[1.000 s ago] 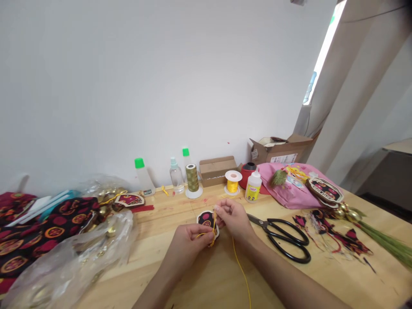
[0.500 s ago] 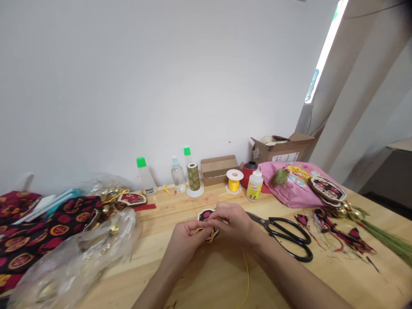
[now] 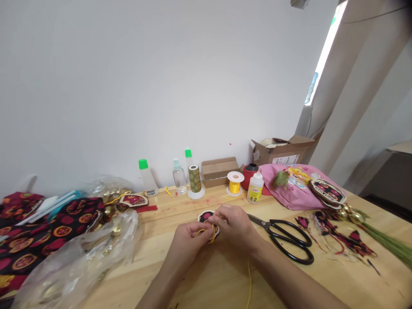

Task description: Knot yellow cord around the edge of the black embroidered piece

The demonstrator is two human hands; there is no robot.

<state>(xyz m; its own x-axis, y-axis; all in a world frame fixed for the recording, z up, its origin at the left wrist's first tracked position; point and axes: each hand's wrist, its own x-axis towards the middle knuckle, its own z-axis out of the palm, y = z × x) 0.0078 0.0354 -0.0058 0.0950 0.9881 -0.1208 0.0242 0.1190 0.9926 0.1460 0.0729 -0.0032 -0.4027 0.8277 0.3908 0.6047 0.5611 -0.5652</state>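
Note:
My left hand [image 3: 192, 239] and my right hand [image 3: 236, 223] meet at the middle of the table, fingertips pinched close together. Between them is yellow cord [image 3: 212, 235], looped near the left thumb and gripped by both hands. A small dark, patterned ornament with a pale edge [image 3: 203, 216] lies just behind and beneath the fingers, partly covered by them. The cord's long tail [image 3: 249, 283] runs down the table below my right wrist. Black-handled scissors [image 3: 286, 236] rest to the right of my right hand.
Behind my hands stand a yellow cord spool [image 3: 234, 185], a glue bottle [image 3: 255, 189], an olive thread cone [image 3: 195, 180] and an open cardboard box [image 3: 220, 171]. A pink bag [image 3: 286, 189] and fabric scraps [image 3: 341, 236] lie right. Plastic bags [image 3: 83, 257] and patterned cloth [image 3: 48, 234] lie left.
The fingers have shifted slightly at the cord, and a little more of the ornament shows. The view has tilted slightly. Both hands stay in nearly the same place.

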